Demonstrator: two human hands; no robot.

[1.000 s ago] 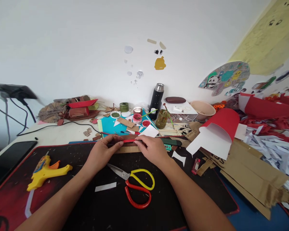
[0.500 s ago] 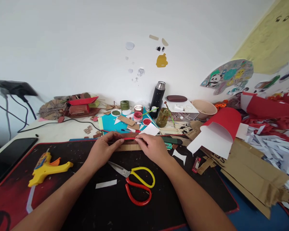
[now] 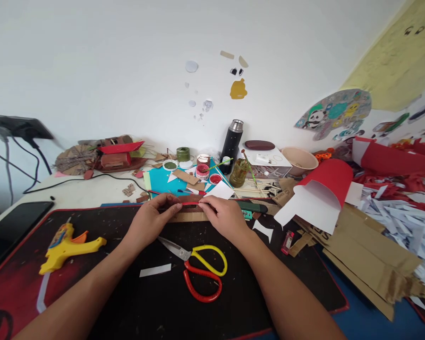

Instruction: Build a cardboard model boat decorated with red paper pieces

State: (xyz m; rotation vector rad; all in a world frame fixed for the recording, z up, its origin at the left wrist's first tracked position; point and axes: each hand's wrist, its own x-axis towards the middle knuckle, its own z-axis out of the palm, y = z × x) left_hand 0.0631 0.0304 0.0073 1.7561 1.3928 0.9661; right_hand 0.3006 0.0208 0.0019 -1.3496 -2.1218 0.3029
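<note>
Between my two hands runs a thin red strip [image 3: 190, 203], probably paper, lying along a piece of brown cardboard [image 3: 188, 216]. My left hand [image 3: 155, 213] pinches the strip's left end between thumb and fingers. At its other end my right hand [image 3: 222, 213] pinches it the same way. How the strip meets the cardboard is partly hidden by the fingers. Just below the hands lie scissors [image 3: 188, 256] with one yellow and one red handle. A white paper strip [image 3: 155, 270] rests left of them on the dark mat [image 3: 138, 307].
A yellow glue gun [image 3: 65, 248] and a black phone [image 3: 16, 231] lie on the left. Behind the hands stand paint pots [image 3: 202, 171] and a black flask [image 3: 232, 141]. Rolled red paper [image 3: 327, 182], cardboard sheets [image 3: 371, 255] and a lighter [image 3: 287, 242] are on the right.
Both hands keep the same grip in nearly the same place. The whole view has shifted very slightly; no object has visibly moved.
</note>
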